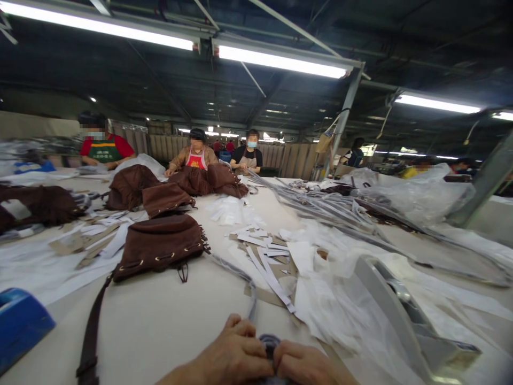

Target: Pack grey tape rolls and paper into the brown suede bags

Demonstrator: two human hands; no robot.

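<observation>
Both my hands meet at the bottom edge of the head view. My left hand and my right hand have their fingers curled and pinched together on a small dark grey rolled strap held between them. A thin grey strap trails from there up the white table. A brown suede bag with fringe and a long brown shoulder strap lies just beyond my left hand.
White paper strips and cardboard pieces litter the table's middle. Clear plastic bags and a grey tape dispenser lie at right, a blue object at left. More brown bags sit farther off. Three people work at the far end.
</observation>
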